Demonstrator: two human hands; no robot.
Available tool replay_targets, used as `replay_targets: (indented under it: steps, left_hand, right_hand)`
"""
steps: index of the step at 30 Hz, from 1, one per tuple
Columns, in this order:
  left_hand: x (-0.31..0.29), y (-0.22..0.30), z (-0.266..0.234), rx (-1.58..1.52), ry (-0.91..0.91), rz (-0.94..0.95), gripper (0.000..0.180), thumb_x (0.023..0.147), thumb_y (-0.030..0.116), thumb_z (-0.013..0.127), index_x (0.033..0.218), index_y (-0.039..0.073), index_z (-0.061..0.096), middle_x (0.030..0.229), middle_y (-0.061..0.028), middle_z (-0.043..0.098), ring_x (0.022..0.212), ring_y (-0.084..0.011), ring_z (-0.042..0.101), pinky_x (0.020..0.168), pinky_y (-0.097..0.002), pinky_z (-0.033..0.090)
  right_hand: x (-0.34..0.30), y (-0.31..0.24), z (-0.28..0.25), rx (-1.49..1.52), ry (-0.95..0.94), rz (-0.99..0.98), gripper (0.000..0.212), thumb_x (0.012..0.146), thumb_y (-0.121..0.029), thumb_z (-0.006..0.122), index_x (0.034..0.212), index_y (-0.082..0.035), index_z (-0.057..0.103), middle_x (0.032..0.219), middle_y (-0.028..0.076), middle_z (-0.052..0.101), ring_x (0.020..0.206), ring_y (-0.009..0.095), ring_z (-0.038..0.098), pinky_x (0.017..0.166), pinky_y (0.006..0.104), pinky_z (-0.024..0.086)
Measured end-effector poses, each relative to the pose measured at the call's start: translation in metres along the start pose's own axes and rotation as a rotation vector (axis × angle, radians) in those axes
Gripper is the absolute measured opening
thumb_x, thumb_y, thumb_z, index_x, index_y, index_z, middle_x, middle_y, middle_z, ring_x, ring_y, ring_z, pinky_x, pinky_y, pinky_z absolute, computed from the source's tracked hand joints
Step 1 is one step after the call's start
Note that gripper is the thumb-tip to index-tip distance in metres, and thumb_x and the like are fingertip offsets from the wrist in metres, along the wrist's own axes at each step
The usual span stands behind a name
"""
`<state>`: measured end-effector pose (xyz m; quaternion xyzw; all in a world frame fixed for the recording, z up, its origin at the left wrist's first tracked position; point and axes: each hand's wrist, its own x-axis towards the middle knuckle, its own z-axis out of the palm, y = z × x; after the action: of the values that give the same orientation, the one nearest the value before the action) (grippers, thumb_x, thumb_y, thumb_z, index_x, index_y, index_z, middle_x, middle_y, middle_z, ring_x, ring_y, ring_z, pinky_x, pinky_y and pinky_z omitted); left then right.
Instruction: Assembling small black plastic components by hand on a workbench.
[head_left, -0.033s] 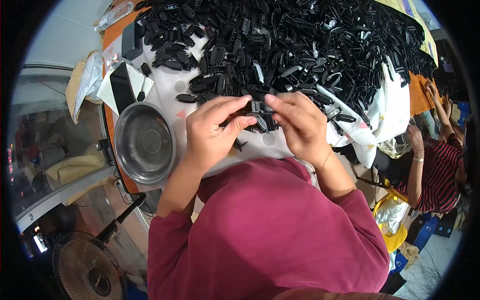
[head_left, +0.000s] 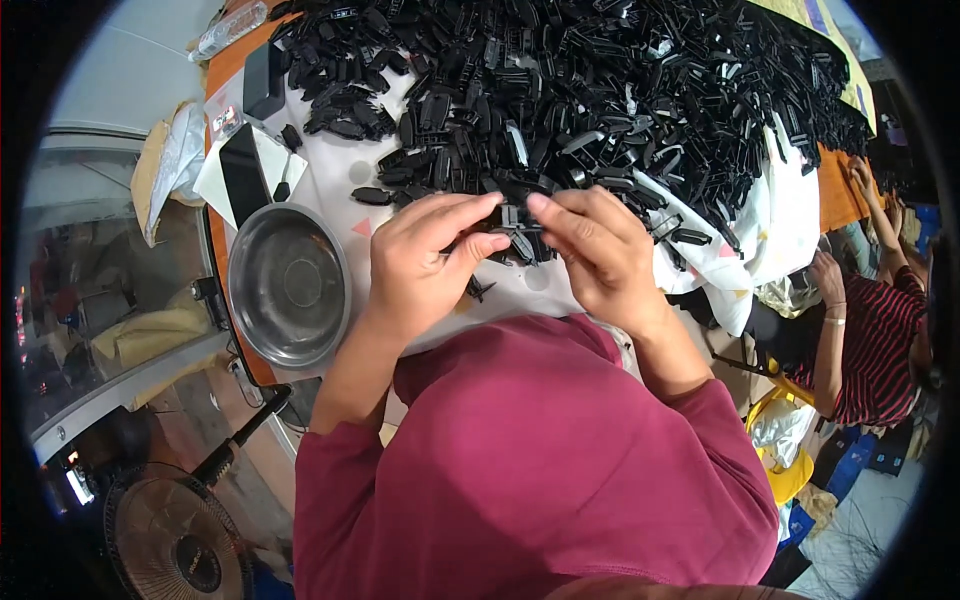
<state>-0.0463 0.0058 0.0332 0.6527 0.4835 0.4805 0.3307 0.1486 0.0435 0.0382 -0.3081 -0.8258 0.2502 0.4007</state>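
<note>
Between my hands, just above the table's near edge, is a small black plastic part (head_left: 515,218). My left hand (head_left: 415,255) is closed on its left side, thumb below and fingers above. My right hand (head_left: 605,250) is at the part's right end with curled fingers; its fingertips are slightly blurred, and whether they touch the part is unclear. Behind the hands spreads a large heap of similar black plastic pieces (head_left: 520,90), some of them long and oval. A few loose pieces lie beneath and beside my hands.
Left of my hands stands a round metal bowl (head_left: 290,325). Beyond it are a dark phone (head_left: 240,175) and a black box (head_left: 264,85). A fan (head_left: 180,535) stands at lower left. At the right, another person in a striped shirt (head_left: 885,350) reaches toward the table.
The fingers of my right hand have shifted slightly at the part's right end and now look blurred. My left hand stays almost still. The other person's arm has moved slightly.
</note>
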Motion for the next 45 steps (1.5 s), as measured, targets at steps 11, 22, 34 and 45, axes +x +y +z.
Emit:
replay_targets:
  steps: [11,22,34,45]
  left_hand:
    - [-0.019,-0.013,0.042,-0.862,0.199,-0.515,0.032,0.083,0.009,0.060,0.112,-0.004,0.054,0.103,-0.0079,0.061,0.089,-0.0108,0.056,0.082,-0.0225,0.043]
    - [-0.033,-0.029,0.026,-1.127,0.309,-0.573,0.026,0.087,0.017,0.055,0.106,0.000,0.054,0.094,-0.0096,0.061,0.092,-0.0178,0.056,0.087,-0.0307,0.040]
    - [-0.070,-0.033,-0.009,0.722,-0.223,-0.040,0.027,0.070,0.002,0.057,0.094,0.013,0.063,0.092,-0.0019,0.055,0.075,-0.0217,0.056,0.061,-0.0324,0.047]
    - [-0.040,-0.026,-0.004,0.169,-0.064,-0.231,0.025,0.068,0.007,0.068,0.092,0.007,0.061,0.084,-0.0060,0.060,0.065,-0.0172,0.058,0.060,-0.0265,0.046]
  right_hand:
    - [-0.025,-0.008,0.037,0.081,0.160,0.158,0.040,0.073,0.001,0.066,0.112,-0.001,0.056,0.102,0.016,0.056,0.074,0.018,0.059,0.059,0.0244,0.048]
    - [-0.010,0.006,0.036,0.454,-0.166,0.506,0.022,0.074,-0.008,0.070,0.091,0.003,0.060,0.077,0.005,0.062,0.067,0.007,0.056,0.058,0.0226,0.045]
    - [0.016,0.062,-0.013,-0.363,-0.038,0.352,0.017,0.076,-0.012,0.065,0.090,-0.004,0.060,0.087,0.011,0.062,0.075,0.028,0.059,0.065,0.0321,0.047]
    - [0.017,0.034,-0.004,0.312,0.233,0.372,0.026,0.074,-0.003,0.066,0.100,-0.003,0.062,0.093,0.008,0.062,0.086,0.017,0.057,0.076,0.0260,0.045]
